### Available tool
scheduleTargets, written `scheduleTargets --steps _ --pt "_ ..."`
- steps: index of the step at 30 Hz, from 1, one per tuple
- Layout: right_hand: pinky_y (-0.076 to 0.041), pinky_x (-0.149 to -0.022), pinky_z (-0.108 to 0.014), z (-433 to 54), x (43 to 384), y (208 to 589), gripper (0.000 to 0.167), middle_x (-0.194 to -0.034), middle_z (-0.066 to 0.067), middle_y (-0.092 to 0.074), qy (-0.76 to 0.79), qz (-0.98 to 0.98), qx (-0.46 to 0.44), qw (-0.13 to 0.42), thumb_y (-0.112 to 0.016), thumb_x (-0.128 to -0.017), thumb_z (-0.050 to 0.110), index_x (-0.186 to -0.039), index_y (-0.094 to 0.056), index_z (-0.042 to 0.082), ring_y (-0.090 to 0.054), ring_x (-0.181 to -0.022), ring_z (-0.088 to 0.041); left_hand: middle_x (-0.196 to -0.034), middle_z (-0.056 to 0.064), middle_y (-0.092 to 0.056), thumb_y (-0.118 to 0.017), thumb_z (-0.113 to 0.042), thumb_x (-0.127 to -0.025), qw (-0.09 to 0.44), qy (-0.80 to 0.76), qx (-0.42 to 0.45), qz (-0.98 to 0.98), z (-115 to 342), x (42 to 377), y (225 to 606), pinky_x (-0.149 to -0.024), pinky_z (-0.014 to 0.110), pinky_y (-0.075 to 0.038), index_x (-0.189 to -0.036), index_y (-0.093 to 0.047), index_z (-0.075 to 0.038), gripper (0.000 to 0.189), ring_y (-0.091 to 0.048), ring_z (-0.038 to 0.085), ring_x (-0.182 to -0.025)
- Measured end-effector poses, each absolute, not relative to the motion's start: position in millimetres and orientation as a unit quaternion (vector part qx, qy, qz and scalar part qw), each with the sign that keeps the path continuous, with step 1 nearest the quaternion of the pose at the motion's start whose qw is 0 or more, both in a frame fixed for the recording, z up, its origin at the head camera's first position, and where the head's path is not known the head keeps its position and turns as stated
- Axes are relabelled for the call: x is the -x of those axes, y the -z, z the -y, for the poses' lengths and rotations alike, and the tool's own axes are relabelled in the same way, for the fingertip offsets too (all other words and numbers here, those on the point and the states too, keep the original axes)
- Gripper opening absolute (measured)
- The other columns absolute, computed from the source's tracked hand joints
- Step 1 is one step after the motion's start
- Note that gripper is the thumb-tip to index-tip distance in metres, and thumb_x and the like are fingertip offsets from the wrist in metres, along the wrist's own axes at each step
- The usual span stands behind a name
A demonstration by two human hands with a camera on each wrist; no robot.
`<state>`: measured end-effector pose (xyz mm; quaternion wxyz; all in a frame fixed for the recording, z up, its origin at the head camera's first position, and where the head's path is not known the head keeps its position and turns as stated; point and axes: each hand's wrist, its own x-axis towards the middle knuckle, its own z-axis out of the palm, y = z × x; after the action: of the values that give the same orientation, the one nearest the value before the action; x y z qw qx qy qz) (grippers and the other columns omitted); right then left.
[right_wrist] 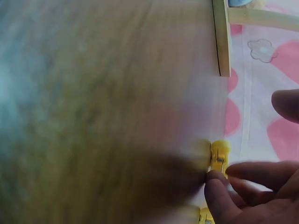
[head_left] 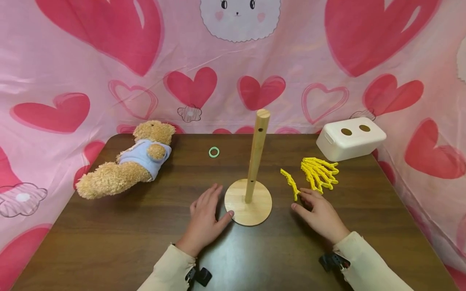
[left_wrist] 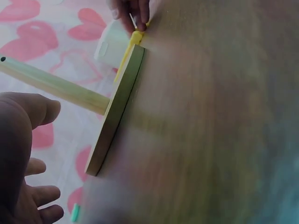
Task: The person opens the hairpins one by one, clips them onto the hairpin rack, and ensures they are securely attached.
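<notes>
At two o'clock from the wooden stand [head_left: 256,161], one yellow clip [head_left: 289,180] is touched by the right hand [head_left: 322,214], its thumb free, no grip closed; the left hand [head_left: 204,222], at eight, is relaxed, unfilled. By a careless sweep toward two, the clip cluster [head_left: 320,173] might be snagged; toward nine, the stand knocked. The tabletop [head_left: 255,258] is edged at twelve; room is offered at six.

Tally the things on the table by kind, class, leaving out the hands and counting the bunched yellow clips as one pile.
Teddy bear: 1
Green ring: 1
Wooden stand: 1
White two-holed box: 1
Separate yellow clip: 1
Pile of yellow clips: 1
Total: 6
</notes>
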<state>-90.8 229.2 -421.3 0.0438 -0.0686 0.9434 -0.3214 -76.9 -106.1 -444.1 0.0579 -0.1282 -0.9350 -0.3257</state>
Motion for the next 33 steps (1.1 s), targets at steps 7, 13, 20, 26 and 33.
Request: scheduleTargets --steps 7,13,20,26,33 --pt "-0.044 -0.1 -0.057 -230.7 93.2 424.1 0.049 -0.145 -0.022 -0.051 0.349 -0.932 0.082 0.049 -0.069 -0.096 0.035 -0.128 -0.066 -0.001 -0.056 -0.125 -0.041 -0.157 0.017 -0.039 -0.076 -0.037 -0.087 0.024 0.353 0.134 0.926 107.5 79.9 452.2 -0.111 0.063 -0.024 -0.152 -0.04 -0.005 0.08 -0.031 0.037 -0.146" --pt "-0.051 -0.093 -0.052 -233.6 97.3 426.6 0.054 -0.132 -0.021 -0.058 0.376 -0.923 0.058 0.051 -0.075 -0.092 0.032 -0.132 -0.06 0.0 -0.063 -0.109 -0.033 -0.155 0.017 -0.041 -0.077 -0.043 -0.085 0.004 0.344 0.134 0.929 108.3 83.2 454.9 -0.113 0.063 -0.02 -0.153 -0.038 -0.005 0.087 -0.029 0.038 -0.147" --pt "-0.051 -0.08 -0.04 -237.0 102.4 424.6 0.062 -0.117 -0.015 -0.06 0.351 -0.934 0.036 0.064 -0.078 -0.089 0.036 -0.134 -0.057 0.0 -0.06 -0.089 -0.02 -0.156 0.015 -0.041 -0.077 -0.049 -0.084 -0.011 0.33 0.13 0.935 101.9 91.2 457.4 -0.118 0.057 -0.015 -0.154 -0.036 -0.003 0.093 -0.027 0.035 -0.149" --pt "-0.046 -0.072 -0.035 -238.6 106.8 421.4 0.068 -0.108 -0.014 -0.062 0.312 -0.946 0.021 0.087 -0.077 -0.088 0.04 -0.134 -0.055 -0.004 -0.054 -0.079 -0.019 -0.157 0.014 -0.041 -0.077 -0.05 -0.084 -0.012 0.319 0.137 0.938 94.8 98.6 457.8 -0.118 0.057 -0.015 -0.154 -0.037 -0.003 0.093 -0.027 0.033 -0.149" --pt "-0.043 -0.062 -0.033 -234.1 110.6 424.8 0.079 -0.078 -0.003 -0.06 0.3 -0.943 -0.006 0.145 -0.077 -0.086 0.049 -0.136 -0.052 -0.007 -0.053 -0.066 -0.018 -0.155 0.014 -0.042 -0.079 -0.046 -0.083 -0.004 0.317 0.142 0.938 95.8 96.7 460.7 -0.117 0.058 -0.015 -0.152 -0.04 -0.002 0.09 -0.028 0.034 -0.148"
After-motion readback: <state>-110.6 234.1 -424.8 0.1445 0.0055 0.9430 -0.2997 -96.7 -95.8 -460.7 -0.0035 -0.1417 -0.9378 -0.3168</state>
